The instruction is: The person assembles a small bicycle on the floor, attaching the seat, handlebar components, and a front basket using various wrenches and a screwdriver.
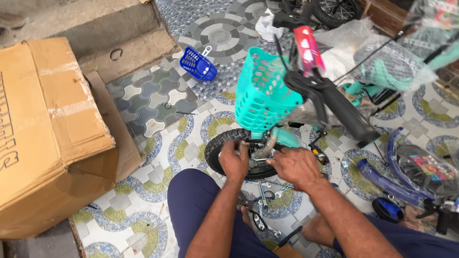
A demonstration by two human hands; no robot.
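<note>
A small teal bicycle stands in front of me with a teal plastic basket (262, 91) on its black handlebars (330, 102). My left hand (234, 160) rests on the black front tyre (221, 145) near the wheel hub, fingers curled; whether it holds a tool is hidden. My right hand (296, 166) presses against the other side of the hub by the teal fork (287, 137). Several spanners and pliers (260, 203) lie on the tiles below my hands.
A large cardboard box (52, 134) stands at the left. A blue basket (198, 64) lies on the tiles farther off. Blue bicycle parts (401, 177) lie at the right, wrapped frames (392, 62) at the upper right. Concrete steps (110, 33) rise at the back.
</note>
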